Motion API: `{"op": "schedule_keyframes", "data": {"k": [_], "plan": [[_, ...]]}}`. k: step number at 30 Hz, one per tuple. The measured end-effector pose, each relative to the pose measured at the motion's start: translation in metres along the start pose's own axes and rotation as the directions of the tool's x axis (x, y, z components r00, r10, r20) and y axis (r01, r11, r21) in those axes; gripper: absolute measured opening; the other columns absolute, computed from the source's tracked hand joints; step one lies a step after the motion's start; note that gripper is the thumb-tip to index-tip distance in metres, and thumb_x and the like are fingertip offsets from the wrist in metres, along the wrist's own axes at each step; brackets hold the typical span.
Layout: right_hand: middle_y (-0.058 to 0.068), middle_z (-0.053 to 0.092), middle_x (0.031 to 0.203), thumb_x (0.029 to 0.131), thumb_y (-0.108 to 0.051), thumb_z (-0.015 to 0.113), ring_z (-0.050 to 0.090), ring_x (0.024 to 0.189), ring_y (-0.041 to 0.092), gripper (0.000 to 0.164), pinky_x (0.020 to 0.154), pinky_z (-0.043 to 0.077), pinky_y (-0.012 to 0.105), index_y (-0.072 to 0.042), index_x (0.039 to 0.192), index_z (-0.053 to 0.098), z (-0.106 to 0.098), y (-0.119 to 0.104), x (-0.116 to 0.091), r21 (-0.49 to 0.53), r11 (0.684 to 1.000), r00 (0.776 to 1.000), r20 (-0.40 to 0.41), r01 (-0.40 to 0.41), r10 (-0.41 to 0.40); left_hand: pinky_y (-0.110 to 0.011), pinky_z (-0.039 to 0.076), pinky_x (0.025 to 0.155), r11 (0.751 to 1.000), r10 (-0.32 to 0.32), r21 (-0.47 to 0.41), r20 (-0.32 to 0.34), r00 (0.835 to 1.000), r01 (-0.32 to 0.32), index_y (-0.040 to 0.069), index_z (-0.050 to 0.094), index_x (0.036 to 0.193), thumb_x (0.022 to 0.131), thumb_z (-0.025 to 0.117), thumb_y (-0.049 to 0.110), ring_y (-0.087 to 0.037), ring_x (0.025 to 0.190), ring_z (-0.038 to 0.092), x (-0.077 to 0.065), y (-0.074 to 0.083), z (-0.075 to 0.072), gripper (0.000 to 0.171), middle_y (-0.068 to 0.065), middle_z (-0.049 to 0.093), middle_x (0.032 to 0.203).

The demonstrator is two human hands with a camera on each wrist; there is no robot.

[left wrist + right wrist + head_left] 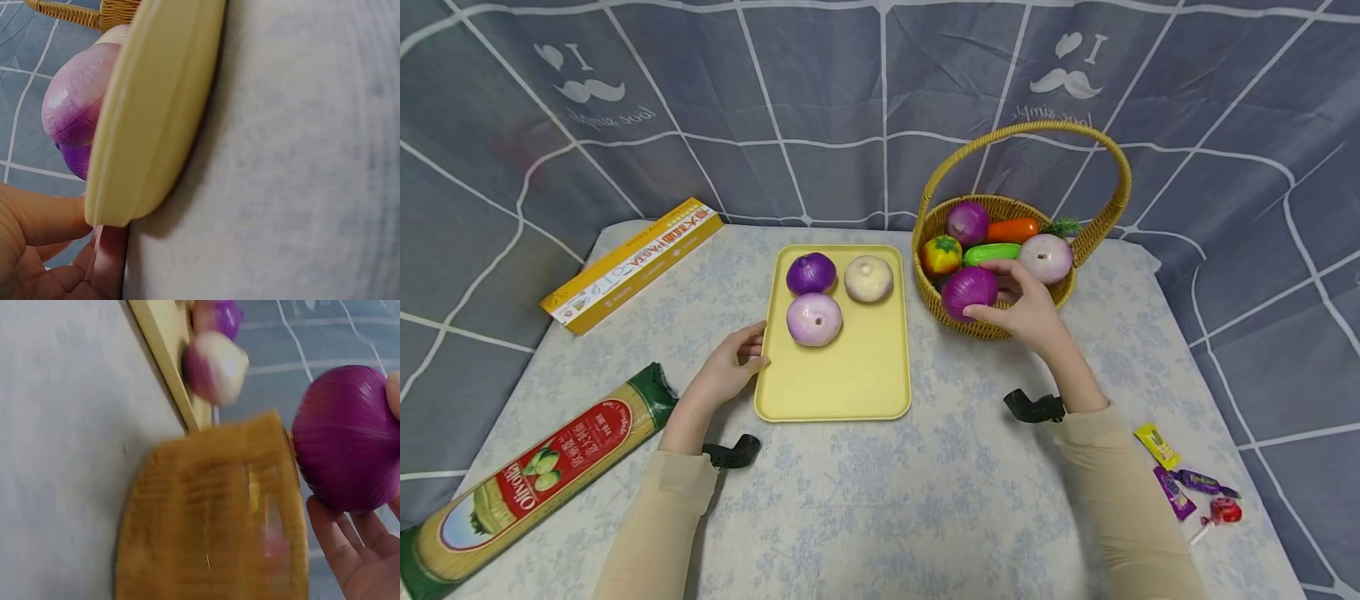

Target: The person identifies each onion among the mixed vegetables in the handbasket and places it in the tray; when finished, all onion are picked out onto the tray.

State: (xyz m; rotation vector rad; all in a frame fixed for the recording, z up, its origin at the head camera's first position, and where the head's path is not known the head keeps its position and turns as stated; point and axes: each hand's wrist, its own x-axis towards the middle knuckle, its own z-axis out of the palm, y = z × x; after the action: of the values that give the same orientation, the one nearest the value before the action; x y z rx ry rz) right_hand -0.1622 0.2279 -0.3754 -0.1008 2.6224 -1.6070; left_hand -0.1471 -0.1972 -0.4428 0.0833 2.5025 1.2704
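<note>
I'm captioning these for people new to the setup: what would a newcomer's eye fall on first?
Most likely the glossy purple onion, held in the right hand at the basket's near side. Next, perhaps, the basket's tall looped handle, at the back right of the table. Then the yellow tray mid-table, three onions toward its far end, the left hand gripping its left edge.

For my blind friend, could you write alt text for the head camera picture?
A person's right grip holds a purple onion at a wicker basket of vegetables; their left grip pinches the edge of a yellow tray bearing three bulbs.
</note>
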Motion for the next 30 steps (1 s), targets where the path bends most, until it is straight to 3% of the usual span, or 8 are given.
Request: {"op": "schedule_keyframes", "data": {"k": [7,15,30], "plan": [[0.011,0.056,0.132,0.078,-0.016,0.084,0.059,0.111,0.023,0.066,0.090,0.051,0.020,-0.010,0.135,0.052,0.037,-0.009,0.002,0.101,0.994,0.997,0.064,0.032,-0.038,-0.045,0.042,0.098,1.000,-0.021,0.009,0.001,1.000,0.021,-0.004,0.025,0.153,0.099,0.051,0.001,-0.036,0.117,0.047,0.000,0.000,0.000,0.060,-0.026,0.046,0.135],[0.010,0.059,0.129,0.077,-0.016,0.085,0.063,0.111,0.027,0.065,0.097,0.052,0.038,-0.011,0.134,0.053,0.077,-0.013,0.008,0.171,0.985,0.988,0.147,0.029,-0.055,-0.045,0.042,0.098,1.000,-0.020,0.002,0.000,1.000,0.020,-0.004,0.025,0.153,0.099,0.051,0.001,-0.036,0.117,0.047,0.001,0.001,0.000,0.060,-0.026,0.046,0.134],[0.011,0.059,0.133,0.077,-0.031,0.085,0.060,0.116,0.028,0.070,0.094,0.053,0.041,-0.009,0.135,0.053,0.125,-0.011,0.025,-0.011,0.997,0.991,0.110,-0.071,0.072,-0.046,0.042,0.099,1.000,-0.014,0.004,0.006,1.000,0.014,-0.004,0.024,0.154,0.100,0.051,0.001,-0.037,0.118,0.047,0.001,0.000,0.001,0.060,-0.027,0.045,0.136]]}}
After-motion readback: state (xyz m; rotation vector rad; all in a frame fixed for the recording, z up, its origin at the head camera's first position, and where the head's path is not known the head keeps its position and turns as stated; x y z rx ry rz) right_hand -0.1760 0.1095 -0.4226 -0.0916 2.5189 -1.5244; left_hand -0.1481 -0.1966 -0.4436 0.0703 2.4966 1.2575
